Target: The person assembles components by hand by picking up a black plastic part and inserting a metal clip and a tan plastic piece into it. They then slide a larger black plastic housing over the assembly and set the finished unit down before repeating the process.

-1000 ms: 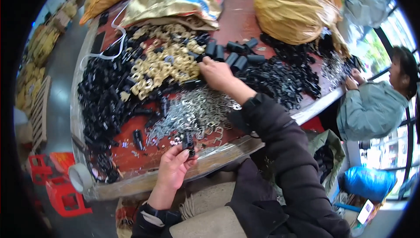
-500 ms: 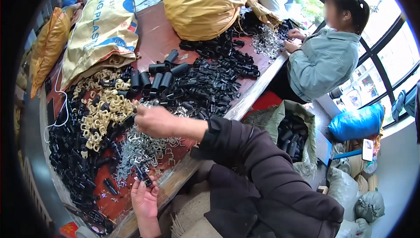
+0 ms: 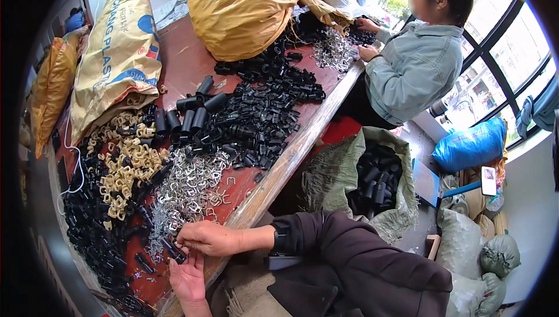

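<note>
My left hand comes up from the lower edge with the palm turned upward and the fingers partly curled; my right hand lies across it from the right, fingers closed together; between the two I pinch a small black plastic piece, which sits at the near edge of the table; I cannot tell which hand carries most of the grip, because the fingers overlap there; just beyond my hands is a pile of silver metal clips, touching the fingertips of my right hand or nearly so; to the left of it is a heap of cream-coloured plastic parts, and around that a wide band of small black parts going along the left side of the table; further away lies a bigger heap of black plastic pieces, with some black tubes beside it; behind them stand a large yellow sack and a printed woven sack; at the far end of the table another person in a light denim jacket works with both hands on the clips there; beside my right arm an open green sack on the floor holds black tubes.
</note>
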Available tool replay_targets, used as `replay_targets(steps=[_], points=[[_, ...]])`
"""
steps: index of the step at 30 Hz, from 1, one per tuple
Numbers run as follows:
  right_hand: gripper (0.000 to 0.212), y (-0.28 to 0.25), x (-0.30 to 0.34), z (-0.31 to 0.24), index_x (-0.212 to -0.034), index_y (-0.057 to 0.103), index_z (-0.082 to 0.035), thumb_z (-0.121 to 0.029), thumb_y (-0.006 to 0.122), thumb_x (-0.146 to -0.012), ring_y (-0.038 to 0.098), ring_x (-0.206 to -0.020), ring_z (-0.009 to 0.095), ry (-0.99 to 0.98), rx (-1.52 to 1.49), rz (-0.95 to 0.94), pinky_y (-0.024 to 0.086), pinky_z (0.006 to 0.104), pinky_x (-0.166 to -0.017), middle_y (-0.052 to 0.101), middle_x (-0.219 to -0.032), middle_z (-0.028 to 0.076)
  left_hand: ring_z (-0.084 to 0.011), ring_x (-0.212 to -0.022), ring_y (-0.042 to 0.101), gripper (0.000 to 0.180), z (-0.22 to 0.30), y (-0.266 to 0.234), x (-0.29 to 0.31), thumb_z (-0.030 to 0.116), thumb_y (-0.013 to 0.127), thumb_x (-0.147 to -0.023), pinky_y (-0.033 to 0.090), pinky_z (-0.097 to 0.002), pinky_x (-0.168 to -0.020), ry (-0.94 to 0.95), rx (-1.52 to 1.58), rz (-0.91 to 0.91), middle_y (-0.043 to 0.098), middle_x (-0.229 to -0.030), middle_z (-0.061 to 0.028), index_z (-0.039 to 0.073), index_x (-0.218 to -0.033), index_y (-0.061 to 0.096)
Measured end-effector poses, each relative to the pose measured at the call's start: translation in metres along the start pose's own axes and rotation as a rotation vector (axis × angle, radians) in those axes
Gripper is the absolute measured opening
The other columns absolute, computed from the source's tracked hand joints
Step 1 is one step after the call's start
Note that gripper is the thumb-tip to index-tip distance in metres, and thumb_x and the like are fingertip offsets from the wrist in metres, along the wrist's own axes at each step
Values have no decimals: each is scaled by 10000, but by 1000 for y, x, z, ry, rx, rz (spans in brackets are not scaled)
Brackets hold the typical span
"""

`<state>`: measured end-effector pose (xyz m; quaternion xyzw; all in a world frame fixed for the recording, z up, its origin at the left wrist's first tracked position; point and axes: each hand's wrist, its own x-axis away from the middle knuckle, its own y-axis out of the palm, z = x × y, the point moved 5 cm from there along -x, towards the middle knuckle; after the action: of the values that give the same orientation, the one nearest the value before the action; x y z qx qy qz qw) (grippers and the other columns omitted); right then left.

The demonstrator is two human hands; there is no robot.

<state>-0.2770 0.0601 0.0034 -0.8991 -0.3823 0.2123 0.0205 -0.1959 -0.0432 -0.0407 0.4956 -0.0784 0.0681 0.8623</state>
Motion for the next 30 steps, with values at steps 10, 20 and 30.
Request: replay_targets(steps=[10, 20, 30], points=[[136, -1, 13, 4, -865, 505, -15, -99, 489, -759, 512, -779, 312, -3, 96, 28, 414, 365, -657, 511, -808, 140, -198, -992, 481, 332, -2, -3, -2, 199, 462, -835, 367, -348, -901, 13, -80, -3, 533, -1033, -105, 14, -1110, 437], [151, -12, 16, 0, -809, 474, -13, -104, 519, -698, 488, -729, 304, -7, 132, -28, 403, 362, -623, 463, -778, 130, -194, -971, 486, 324, -4, 0, -2, 160, 511, -800, 378, -349, -884, 22, -168, 49, 519, -1048, -99, 18, -1085, 452], [150, -11, 11, 4, -762, 479, -11, -124, 539, -685, 484, -713, 311, 40, 118, -16, 398, 372, -616, 462, -756, 131, -212, -945, 496, 314, -1, 0, -4, 124, 538, -780, 395, -365, -866, 19, -142, 143, 520, -1028, -87, 33, -1068, 450]])
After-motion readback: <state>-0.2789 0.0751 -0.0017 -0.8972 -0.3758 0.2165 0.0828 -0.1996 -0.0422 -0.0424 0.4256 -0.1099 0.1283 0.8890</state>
